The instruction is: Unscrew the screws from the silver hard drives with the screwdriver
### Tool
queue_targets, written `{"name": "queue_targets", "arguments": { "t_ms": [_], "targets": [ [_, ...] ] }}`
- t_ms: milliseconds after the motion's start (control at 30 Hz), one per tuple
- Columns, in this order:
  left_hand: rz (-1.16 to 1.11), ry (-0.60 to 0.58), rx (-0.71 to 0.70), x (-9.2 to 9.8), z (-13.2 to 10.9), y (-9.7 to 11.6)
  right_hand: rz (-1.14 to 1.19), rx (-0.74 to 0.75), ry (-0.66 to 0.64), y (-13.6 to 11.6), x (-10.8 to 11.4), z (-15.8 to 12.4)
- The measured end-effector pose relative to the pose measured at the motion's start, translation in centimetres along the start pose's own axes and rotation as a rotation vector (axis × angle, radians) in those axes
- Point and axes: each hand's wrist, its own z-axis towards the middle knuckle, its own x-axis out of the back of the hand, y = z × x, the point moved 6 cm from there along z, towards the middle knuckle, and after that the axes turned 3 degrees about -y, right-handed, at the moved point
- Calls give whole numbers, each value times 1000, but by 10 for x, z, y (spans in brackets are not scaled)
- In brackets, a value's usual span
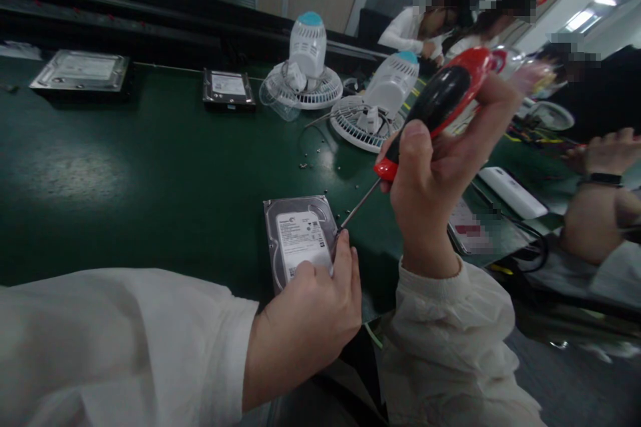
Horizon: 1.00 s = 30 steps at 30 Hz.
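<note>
A silver hard drive (273, 230) with a white label lies on the green table near its front edge. Over the drive's near right part rests my left hand (315, 303), its fingers gripping the side and hiding the near end. My right hand (441, 167) is wrapped around the red and black handle of a screwdriver (443, 97). Its thin shaft slants down to the left, and the tip meets the drive's right edge by my left fingertips. Whether a screw sits at the tip, I cannot tell.
Several small screws (303, 165) lie scattered beyond the drive. Farther back are two white fans (308, 47) (390, 83), a smaller drive (229, 89) and a larger one (83, 73). On the right are a phone (471, 230), a white device (513, 192) and another person's arm (595, 213).
</note>
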Motion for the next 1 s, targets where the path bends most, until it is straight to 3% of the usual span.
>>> {"name": "queue_targets", "arguments": {
  "t_ms": [267,533,800,1000],
  "targets": [
    [-12,-4,0,-2,-1,2,51,12,47,-3,2,1],
    [-16,-8,4,0,1,0,-101,39,34,-5,10,3],
    [-28,-19,-7,-1,0,2,-30,90,34,-2,5,1],
    [-10,10,14,0,0,1,32,28,4,3,3,0]
  ]
}}
